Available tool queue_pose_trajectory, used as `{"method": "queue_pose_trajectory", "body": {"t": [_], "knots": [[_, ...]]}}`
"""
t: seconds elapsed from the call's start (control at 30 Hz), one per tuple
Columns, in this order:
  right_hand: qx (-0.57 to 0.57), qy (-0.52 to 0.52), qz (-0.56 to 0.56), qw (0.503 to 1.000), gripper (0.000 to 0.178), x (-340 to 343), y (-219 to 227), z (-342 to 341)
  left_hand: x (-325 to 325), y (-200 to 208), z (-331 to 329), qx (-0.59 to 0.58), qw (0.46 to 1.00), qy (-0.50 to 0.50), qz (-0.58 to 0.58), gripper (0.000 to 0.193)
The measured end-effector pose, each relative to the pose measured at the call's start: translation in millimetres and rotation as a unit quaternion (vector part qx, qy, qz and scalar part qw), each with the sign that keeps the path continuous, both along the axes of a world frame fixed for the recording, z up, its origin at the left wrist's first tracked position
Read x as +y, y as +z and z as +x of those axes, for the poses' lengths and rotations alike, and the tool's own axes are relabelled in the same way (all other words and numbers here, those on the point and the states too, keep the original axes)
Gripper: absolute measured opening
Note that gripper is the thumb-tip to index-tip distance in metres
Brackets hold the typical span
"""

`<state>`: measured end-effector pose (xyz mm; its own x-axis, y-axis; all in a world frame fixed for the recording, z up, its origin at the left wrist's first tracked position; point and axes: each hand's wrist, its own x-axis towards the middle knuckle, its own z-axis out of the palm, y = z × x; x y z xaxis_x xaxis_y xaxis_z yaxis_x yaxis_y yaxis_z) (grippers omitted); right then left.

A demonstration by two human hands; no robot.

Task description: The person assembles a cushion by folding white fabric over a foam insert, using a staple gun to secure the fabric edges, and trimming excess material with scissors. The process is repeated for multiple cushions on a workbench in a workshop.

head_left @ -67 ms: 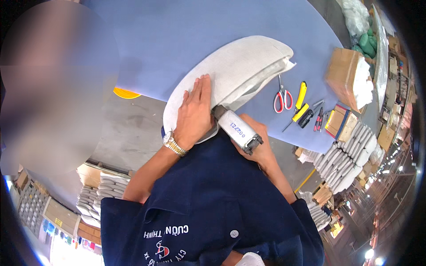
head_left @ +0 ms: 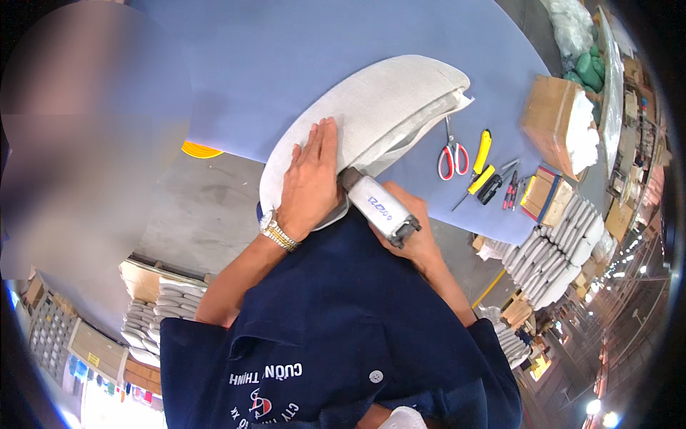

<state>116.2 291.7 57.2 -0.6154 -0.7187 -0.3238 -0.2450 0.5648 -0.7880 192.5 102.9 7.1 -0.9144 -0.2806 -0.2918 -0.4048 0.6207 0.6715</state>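
Observation:
A curved cushion (head_left: 386, 96) covered in light grey fabric lies slantwise at the table's near edge, its near end against my body. Along its right side the fabric edge stands loose, and paler material shows in the gap. My left hand (head_left: 312, 175) lies flat on the near part of the cushion with its fingers stretched out. In my right hand (head_left: 414, 218) is a grey staple gun (head_left: 379, 207), whose dark nose meets the cushion's right edge close to my left hand. The gun's body hides some of my right fingers and the exact contact spot.
On the blue table (head_left: 236, 64), right of the cushion, lie red-handled scissors (head_left: 452, 159), yellow-handled tools (head_left: 483, 150), and small black and red tools (head_left: 510, 193). A cardboard box (head_left: 549, 118) stands farther right. Stacked grey cushions (head_left: 557, 250) are beyond the table. At far left is a blurred area.

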Motion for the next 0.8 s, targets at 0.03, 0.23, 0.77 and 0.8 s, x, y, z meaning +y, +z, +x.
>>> {"method": "queue_pose_trajectory", "body": {"t": [0.03,0.23,0.77,0.8], "knots": [[-0.001,-0.006,-0.007,1.000,0.035,-2,-3,1,-2,2,-3,0.005,1.000,-0.001,-0.003,0.096],[0.022,-0.040,-0.058,0.997,0.031,-14,-8,2,-20,8,-14,-0.008,0.999,-0.032,0.023,0.095],[0.037,-0.230,-0.189,0.954,0.054,-75,-25,43,-158,-12,-42,-0.046,0.861,-0.167,0.478,0.098],[0.047,-0.229,-0.185,0.955,0.055,-79,-24,45,-163,-20,-36,-0.051,0.870,-0.178,0.458,0.100]]}}
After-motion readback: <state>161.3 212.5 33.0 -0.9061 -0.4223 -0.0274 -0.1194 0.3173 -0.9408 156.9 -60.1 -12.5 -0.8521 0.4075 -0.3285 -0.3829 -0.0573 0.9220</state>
